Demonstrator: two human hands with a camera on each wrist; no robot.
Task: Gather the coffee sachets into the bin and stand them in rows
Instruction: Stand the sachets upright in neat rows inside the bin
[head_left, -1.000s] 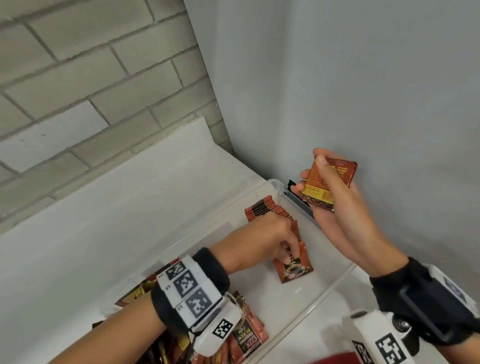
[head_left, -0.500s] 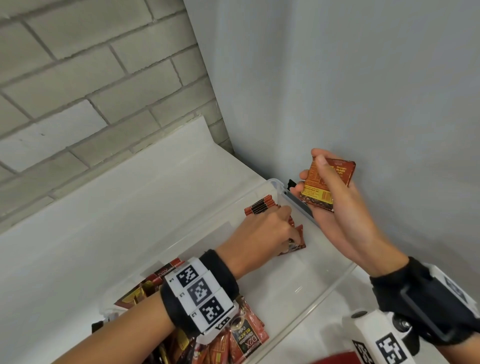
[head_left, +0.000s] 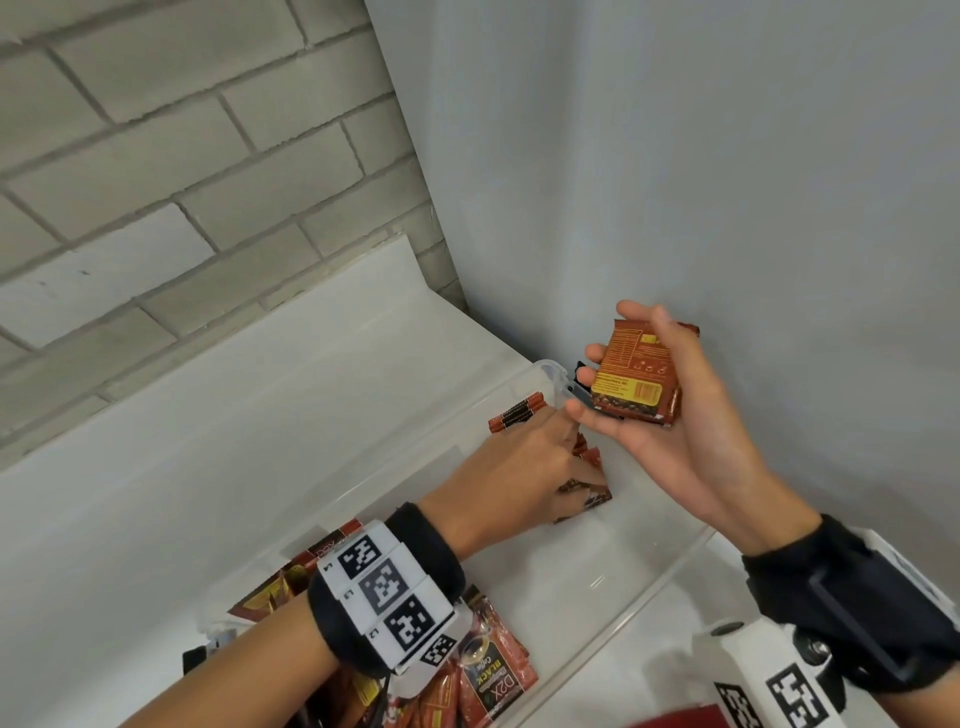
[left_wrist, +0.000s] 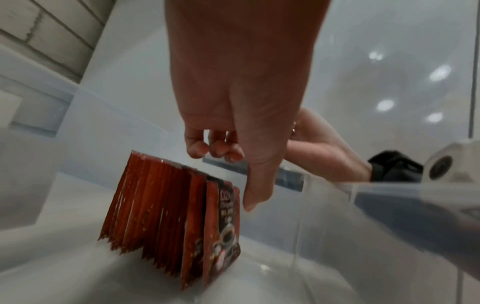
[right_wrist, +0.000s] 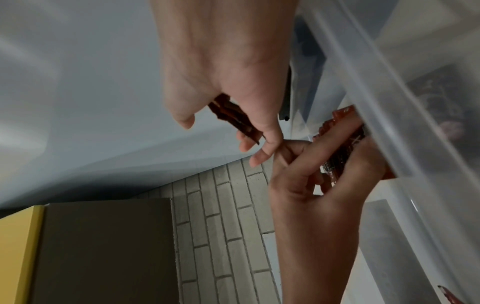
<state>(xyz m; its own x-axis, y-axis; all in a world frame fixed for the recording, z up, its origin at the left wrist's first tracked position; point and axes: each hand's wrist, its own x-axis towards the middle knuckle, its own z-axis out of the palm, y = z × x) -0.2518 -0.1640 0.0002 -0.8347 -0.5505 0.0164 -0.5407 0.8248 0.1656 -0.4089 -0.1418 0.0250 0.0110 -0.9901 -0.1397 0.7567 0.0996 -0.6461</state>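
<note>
Head view: clear bin (head_left: 670, 566) sits on the white surface (head_left: 218, 431) in the corner between brick wall (head_left: 171, 156) and grey wall (head_left: 701, 156). Row of upright sachets (head_left: 519, 413) stands at the bin's far end, frame centre. Left hand (head_left: 524, 467) is down in the bin at the near end of that row, fingers on the end sachets and covering most of them. Right hand (head_left: 670, 410) hovers right of centre above the far rim, grip closed on a small stack of sachets (head_left: 636, 379). Loose sachets (head_left: 493, 675) are piled at the bin's near end, lower centre, partly behind the left wristband.

Left wrist view: blurred. Row (left_wrist: 168, 216) stands on the bin floor, lower left; fingers (left_wrist: 215, 148) curl just above it; whether they hold a sachet, cannot tell.

Right wrist view: thumb and fingers clamp the stack (right_wrist: 233, 117); bin rim (right_wrist: 384, 102) crosses the right side, hiding much of the row.
</note>
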